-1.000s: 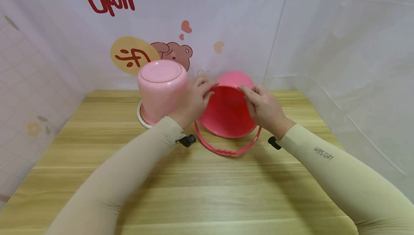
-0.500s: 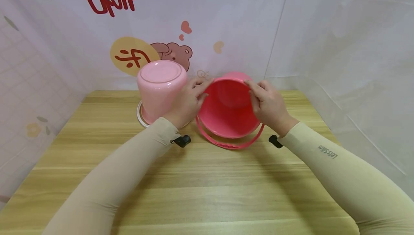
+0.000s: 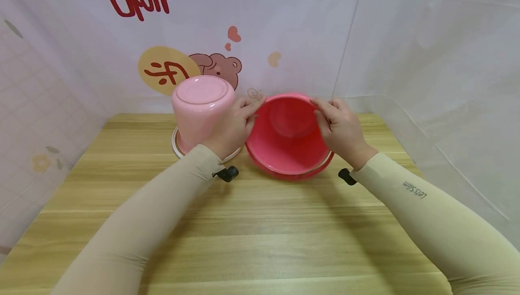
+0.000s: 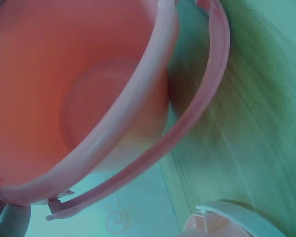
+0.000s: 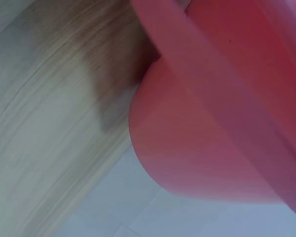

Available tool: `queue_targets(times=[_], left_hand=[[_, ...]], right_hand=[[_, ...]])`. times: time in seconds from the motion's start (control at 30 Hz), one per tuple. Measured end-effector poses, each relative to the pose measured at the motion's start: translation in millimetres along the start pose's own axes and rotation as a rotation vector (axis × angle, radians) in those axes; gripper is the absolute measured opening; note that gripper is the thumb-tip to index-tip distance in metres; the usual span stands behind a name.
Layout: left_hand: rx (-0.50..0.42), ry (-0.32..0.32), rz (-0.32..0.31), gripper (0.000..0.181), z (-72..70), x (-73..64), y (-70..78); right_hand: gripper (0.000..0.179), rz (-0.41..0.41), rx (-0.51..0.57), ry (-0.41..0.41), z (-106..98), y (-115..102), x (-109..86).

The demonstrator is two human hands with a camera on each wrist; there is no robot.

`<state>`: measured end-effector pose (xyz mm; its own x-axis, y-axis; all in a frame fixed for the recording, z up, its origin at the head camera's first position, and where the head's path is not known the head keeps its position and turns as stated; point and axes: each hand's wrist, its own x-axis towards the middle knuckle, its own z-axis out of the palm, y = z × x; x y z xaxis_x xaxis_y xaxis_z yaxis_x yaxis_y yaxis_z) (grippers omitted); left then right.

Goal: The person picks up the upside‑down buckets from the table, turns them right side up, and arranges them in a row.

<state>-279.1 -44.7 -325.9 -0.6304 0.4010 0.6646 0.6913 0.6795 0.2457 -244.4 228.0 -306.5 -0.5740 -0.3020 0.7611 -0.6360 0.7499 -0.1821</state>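
A bright pink bucket (image 3: 290,137) is tilted on the wooden table, its mouth facing me. My left hand (image 3: 233,126) pinches the upper left of its rim between thumb and fingers. On the upper right of the same rim, my right hand (image 3: 343,128) has a like pinch. The bucket's handle (image 4: 182,126) hangs down just outside the lower rim; in the right wrist view the handle (image 5: 227,103) crosses in front of the bucket's wall. Left of my left hand, and partly behind it, stands a pale pink bucket (image 3: 199,110), upside down.
The pale pink bucket's white handle (image 4: 241,215) lies around its foot on the table (image 3: 260,236). White printed curtains (image 3: 308,33) close off the back and both sides, close behind the buckets.
The bright pink bucket has tipped so its mouth faces me more and shows its bottom. Its handle has swung up near the rim. Both hands have spread slightly apart along the rim.
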Motion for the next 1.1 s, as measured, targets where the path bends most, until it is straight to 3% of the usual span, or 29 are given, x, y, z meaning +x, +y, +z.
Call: queue_targets(times=[0.2, 0.43, 0.53, 0.87, 1.1], left_hand=[[-0.014, -0.025, -0.02, 0.05, -3.7, 2.2, 2.7], [-0.099, -0.122, -0.178, 0.054, -11.1, 6.4, 3.6], [-0.121, -0.138, -0.216, 0.055, -14.3, 9.4, 4.3], [-0.056, -0.142, -0.218, 0.052, -21.3, 18.9, 7.9], [-0.045, -0.175, -0.279, 0.052, -22.7, 19.5, 10.1]], right_hand=[[0.029, 0.028, 0.023, 0.04, -1, 1, 0.2], [0.031, 0.019, 0.023, 0.072, -2, 7, -1.1], [0.032, 0.005, 0.011, 0.074, -4, 9, -0.9], [0.034, -0.005, -0.065, 0.038, -9, 7, 4.6], [0.035, 0.024, -0.081, 0.008, -9, 9, 7.7]])
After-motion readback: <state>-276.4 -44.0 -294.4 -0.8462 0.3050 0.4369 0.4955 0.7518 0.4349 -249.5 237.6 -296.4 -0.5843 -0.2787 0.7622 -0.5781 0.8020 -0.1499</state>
